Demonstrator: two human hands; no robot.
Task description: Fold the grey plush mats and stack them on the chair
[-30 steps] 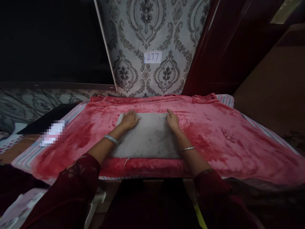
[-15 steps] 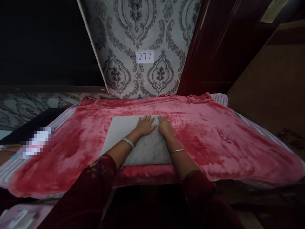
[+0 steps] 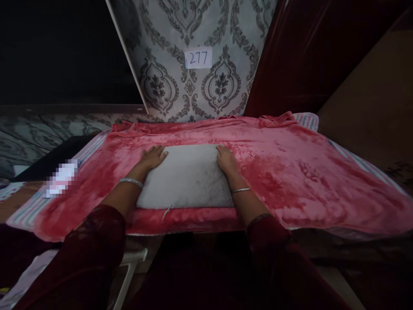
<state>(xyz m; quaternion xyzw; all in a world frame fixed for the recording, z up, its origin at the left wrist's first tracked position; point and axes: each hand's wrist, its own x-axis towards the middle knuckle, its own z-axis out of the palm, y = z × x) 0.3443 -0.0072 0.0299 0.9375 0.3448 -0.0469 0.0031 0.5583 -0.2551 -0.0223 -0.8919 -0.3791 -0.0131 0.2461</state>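
Note:
A folded grey fleecy cloth (image 3: pixel 189 176) lies flat on a red-and-pink plush blanket (image 3: pixel 277 172). Its right part looks darker than its left. At the far left corner of the cloth rests my left hand (image 3: pixel 153 157), open, fingers lying flat and thumb on the cloth's edge. My right hand (image 3: pixel 226 160) lies along the far right edge, fingers stretched forward against the cloth; its underside is hidden. A short pale strand (image 3: pixel 166 212) hangs at the cloth's near edge.
Behind the blanket is a patterned wall with a paper marked 277 (image 3: pixel 198 58). A large dark screen (image 3: pixel 64 51) stands on the left, a dark red cabinet (image 3: pixel 290 64) on the right. A blurred white-and-pink item (image 3: pixel 62 178) lies at left. A pale chair part (image 3: pixel 130 262) shows below.
My left hand has moved left, from the middle of the grey cloth to its far left corner. My right hand stays at the right edge. The view has tilted slightly down.

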